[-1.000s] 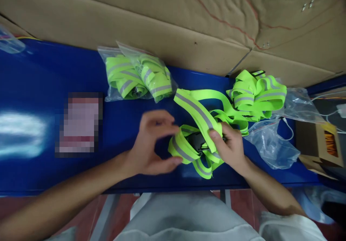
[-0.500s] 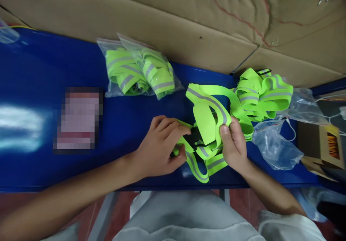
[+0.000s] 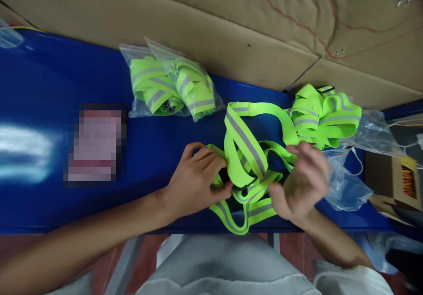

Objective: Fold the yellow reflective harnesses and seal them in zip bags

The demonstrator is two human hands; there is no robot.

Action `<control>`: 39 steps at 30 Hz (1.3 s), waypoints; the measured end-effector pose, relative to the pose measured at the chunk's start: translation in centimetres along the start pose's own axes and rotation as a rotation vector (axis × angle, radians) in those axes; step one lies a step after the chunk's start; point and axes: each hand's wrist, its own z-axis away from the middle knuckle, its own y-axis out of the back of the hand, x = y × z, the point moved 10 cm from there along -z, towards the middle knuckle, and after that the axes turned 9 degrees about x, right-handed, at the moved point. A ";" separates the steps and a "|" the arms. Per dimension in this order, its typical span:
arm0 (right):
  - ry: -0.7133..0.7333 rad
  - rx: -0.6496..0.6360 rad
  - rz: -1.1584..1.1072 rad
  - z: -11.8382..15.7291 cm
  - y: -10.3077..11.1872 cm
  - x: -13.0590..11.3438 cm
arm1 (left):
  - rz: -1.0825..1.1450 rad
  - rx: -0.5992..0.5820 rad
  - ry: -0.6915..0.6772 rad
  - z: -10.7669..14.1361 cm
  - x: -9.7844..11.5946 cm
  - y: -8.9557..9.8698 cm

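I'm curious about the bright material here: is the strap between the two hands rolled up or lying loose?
Loose: the strap sprawls in open, uneven loops on the blue table, with gaps showing between its bands.

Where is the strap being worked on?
In the head view, the strap lies slightly right of centre on the blue table, between the left hand and the right hand, with the piled green straps behind it to the right.
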 end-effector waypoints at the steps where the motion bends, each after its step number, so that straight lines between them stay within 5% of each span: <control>1: 0.151 -0.057 0.029 0.2 -0.4 -1.7 | 0.008 0.001 -0.013 0.0 0.2 0.1; 5: 0.492 -0.424 0.145 2.5 -4.0 -5.1 | 0.024 -0.001 -0.072 0.1 0.9 0.2; 12: 0.289 -0.644 0.345 3.0 -6.4 -1.9 | 0.024 -0.045 -0.095 0.1 0.9 -0.6; 22: 0.139 -0.736 0.187 3.2 -6.7 -0.3 | 0.019 -0.150 -0.146 0.6 0.4 -2.0; 28: 0.080 -0.638 0.190 1.9 -5.8 0.7 | 0.111 -0.292 -0.153 0.8 0.2 -3.0; 39: 0.038 -0.538 0.242 -0.3 -3.4 3.2 | 0.020 -0.284 -0.102 0.2 -0.6 -2.0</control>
